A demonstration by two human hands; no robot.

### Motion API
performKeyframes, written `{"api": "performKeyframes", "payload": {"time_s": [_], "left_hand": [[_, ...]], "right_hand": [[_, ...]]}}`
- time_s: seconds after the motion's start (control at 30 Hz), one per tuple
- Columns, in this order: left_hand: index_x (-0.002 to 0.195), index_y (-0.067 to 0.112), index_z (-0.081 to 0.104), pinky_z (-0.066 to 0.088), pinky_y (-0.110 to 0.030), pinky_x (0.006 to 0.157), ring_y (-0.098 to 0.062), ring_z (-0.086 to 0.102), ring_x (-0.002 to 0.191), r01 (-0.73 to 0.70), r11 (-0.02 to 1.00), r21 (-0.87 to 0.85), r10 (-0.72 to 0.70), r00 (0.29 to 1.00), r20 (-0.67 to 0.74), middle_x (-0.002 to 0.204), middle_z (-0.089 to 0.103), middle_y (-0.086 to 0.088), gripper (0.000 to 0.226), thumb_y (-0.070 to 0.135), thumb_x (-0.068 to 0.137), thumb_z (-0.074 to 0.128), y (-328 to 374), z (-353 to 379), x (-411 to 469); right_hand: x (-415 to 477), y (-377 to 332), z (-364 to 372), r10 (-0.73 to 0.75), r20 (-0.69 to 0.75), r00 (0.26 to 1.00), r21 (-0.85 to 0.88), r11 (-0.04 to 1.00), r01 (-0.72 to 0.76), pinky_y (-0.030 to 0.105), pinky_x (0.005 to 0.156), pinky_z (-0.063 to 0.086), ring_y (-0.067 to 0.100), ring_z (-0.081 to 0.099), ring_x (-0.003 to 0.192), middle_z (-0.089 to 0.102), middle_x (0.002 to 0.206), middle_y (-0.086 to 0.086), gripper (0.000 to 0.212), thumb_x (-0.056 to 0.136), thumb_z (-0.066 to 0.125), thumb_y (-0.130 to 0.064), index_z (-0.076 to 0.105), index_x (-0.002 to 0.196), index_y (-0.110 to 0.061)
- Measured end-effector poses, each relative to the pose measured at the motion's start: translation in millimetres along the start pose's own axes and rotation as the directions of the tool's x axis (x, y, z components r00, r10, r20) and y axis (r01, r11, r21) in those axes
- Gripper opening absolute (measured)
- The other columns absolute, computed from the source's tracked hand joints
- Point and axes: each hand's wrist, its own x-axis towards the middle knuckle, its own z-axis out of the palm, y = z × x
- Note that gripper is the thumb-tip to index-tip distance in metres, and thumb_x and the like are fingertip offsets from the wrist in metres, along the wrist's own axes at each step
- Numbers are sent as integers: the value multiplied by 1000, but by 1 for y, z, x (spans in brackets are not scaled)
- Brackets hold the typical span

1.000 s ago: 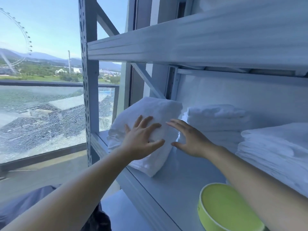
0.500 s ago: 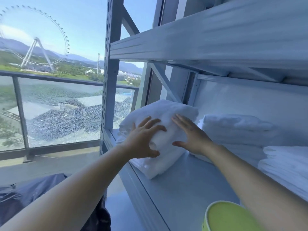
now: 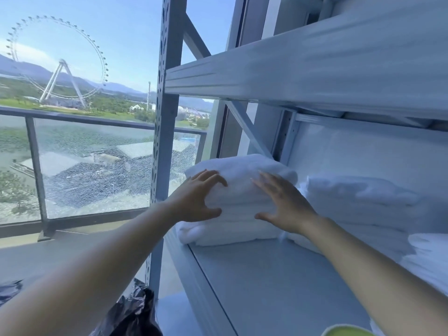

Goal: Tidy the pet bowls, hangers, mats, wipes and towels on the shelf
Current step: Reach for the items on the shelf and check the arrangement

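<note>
towel stack [image 3: 242,204] just right of post [image 3: 164,141], long side running away from it | left hand [image 3: 194,202] cupped wide on post-side corner | right hand [image 3: 283,204] flat farther along, neither really gripping

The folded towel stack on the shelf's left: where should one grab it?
Probably its two side ends, low down, reaching in from the open front. The towel stack is soft, layered and wide, so one-sided pinching would likely peel off the top layer; the left hand and right hand rest on its front.
</note>
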Motion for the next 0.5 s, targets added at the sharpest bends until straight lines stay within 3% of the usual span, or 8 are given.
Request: {"api": "performKeyframes", "payload": {"time_s": [0.1, 0.17, 0.23, 0.37, 0.5], "left_hand": [[139, 37, 32, 29, -51, 109, -23, 23, 140, 15, 998, 68, -12, 999, -43, 150, 29, 3, 80, 69, 67, 44, 3, 7, 10], [143, 40, 27, 27, -53, 111, -26, 16, 143, 39, 997, 74, -38, 999, -18, 155, 21, 2, 82, 67, 70, 52, 3, 16, 14], [143, 42, 25, 27, -46, 111, -26, 14, 143, 76, 994, 76, -75, 997, -21, 155, 20, 2, 81, 54, 74, 65, 6, 24, 13], [145, 44, 15, 27, -43, 111, -27, 10, 142, 78, 978, 193, -76, 997, -21, 156, 14, 1, 84, 51, 77, 64, 14, 35, 13], [145, 46, 7, 23, -48, 111, -29, 4, 142, 85, 964, 252, -90, 996, 10, 156, 7, 1, 84, 54, 79, 58, 18, 43, 20]], "right_hand": [[3, 15, 5, 70, 42, 997, -4, 998, -70, 35, 119, 4, 12, -9, 145, -10, 158, -8, 89, 82, 65, -47, 8, 148, -35], [3, 18, 14, 93, 85, 992, 34, 995, -96, 33, 119, 0, 10, -16, 144, -18, 156, -13, 96, 82, 66, -46, -4, 146, -39], [2, 20, 23, 85, 82, 993, 34, 996, -88, 34, 119, -2, 11, -21, 143, -22, 154, -13, 102, 79, 68, -47, -9, 145, -40], [4, 29, 29, 70, 59, 996, 42, 997, -72, 28, 118, -3, 5, -22, 140, -23, 149, -20, 105, 76, 74, -40, -9, 141, -43], [1, 31, 29, 122, 46, 992, 126, 984, -127, 24, 115, 8, 0, -18, 141, -21, 147, -27, 102, 76, 75, -38, 0, 146, -41]]}}
